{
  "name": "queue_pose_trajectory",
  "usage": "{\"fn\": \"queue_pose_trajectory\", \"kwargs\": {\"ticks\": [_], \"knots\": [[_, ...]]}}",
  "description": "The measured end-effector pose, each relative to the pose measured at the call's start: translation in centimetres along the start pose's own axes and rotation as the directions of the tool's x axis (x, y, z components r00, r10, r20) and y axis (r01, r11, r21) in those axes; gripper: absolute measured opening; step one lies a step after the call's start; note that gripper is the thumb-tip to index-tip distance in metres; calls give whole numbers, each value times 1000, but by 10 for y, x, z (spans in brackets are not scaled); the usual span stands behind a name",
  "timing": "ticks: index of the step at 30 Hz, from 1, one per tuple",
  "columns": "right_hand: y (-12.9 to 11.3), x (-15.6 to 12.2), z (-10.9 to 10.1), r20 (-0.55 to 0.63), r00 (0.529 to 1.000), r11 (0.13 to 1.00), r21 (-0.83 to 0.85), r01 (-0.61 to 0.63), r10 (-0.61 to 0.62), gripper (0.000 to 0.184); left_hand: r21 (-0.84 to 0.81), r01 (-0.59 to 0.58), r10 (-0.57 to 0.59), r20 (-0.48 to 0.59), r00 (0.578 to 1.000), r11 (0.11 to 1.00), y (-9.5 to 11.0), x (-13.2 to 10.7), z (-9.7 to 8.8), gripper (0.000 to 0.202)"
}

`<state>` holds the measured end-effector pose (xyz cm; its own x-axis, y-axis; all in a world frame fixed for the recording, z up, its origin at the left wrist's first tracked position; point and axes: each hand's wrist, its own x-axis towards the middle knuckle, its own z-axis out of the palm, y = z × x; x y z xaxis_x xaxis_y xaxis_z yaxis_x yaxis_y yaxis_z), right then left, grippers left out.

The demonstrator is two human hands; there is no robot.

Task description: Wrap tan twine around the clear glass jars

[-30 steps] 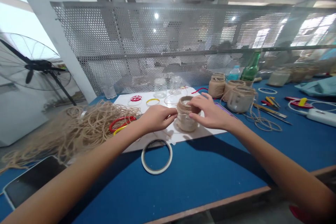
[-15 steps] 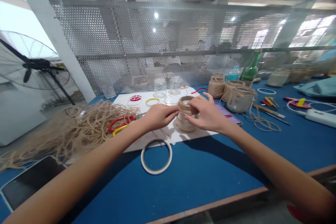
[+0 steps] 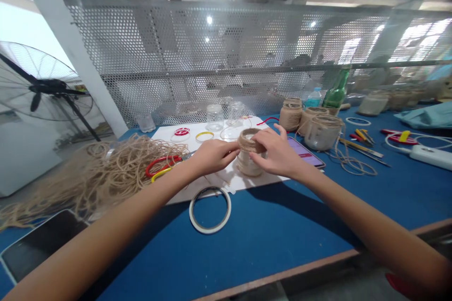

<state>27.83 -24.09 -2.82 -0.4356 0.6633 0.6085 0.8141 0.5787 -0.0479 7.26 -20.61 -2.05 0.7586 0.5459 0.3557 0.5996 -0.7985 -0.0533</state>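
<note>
A glass jar (image 3: 249, 165) stands upright on white paper, jute twine wound around its neck and lower part. My right hand (image 3: 277, 153) grips its right side, thumb at the front and fingers over the rim. From the left, my left hand (image 3: 214, 156) is closed, its fingertips touching the twine at the neck; whatever lies between them is hidden. Left of that hand, red and yellow scissors (image 3: 163, 168) rest against a loose heap of jute twine (image 3: 116, 164). A roll of white tape (image 3: 210, 231) lies in front of the paper.
Behind the paper's far part stand two clear jars (image 3: 215, 116). Twine-wrapped jars (image 3: 291, 115) and a green bottle (image 3: 337, 91) are at the back right. A phone (image 3: 305, 153) lies right of my hand, a dark tablet-like device (image 3: 42, 240) front left. A perforated metal screen (image 3: 190, 56) closes off the back.
Almost nothing differs. Both hands keep their places on the jar, and the whole view has shifted very slightly.
</note>
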Motion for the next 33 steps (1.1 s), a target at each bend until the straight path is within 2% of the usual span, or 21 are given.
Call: {"fn": "queue_pose_trajectory", "kwargs": {"ticks": [11, 17, 18, 20, 22, 23, 27, 33], "knots": [[-7, 1, 4, -10, 995, 993, 61, -102, 103, 10, 10, 34, -34, -18, 999, 999, 0, 3, 1, 26], [-6, 2, 6, 16, 990, 981, 128, -144, 143, 11, -99, 121, -126, -52, 991, 988, 1, 6, 2, 22], [-6, 2, 5, 20, 990, 981, 135, -141, 139, 12, -129, 144, -153, -67, 986, 981, 1, 7, 2, 23], [-5, 3, 4, 24, 993, 982, 143, -122, 120, 13, -190, 166, -184, -81, 980, 968, 1, 8, 0, 40], [-4, 3, 4, 30, 995, 985, 144, -99, 95, 14, -221, 151, -166, -52, 985, 963, 1, 9, -3, 54], [-4, 3, 3, 36, 995, 985, 146, -93, 88, 13, -225, 138, -148, -27, 989, 965, 1, 10, -5, 54], [0, 2, 2, 69, 993, 981, 165, -106, 96, 7, -253, 109, -101, 44, 994, 961, -2, 14, -10, 40], [12, 0, -5, 87, 996, 994, 105, -38, 29, 18, -310, 100, -90, 49, 995, 945, -3, 20, -8, 37]]}}
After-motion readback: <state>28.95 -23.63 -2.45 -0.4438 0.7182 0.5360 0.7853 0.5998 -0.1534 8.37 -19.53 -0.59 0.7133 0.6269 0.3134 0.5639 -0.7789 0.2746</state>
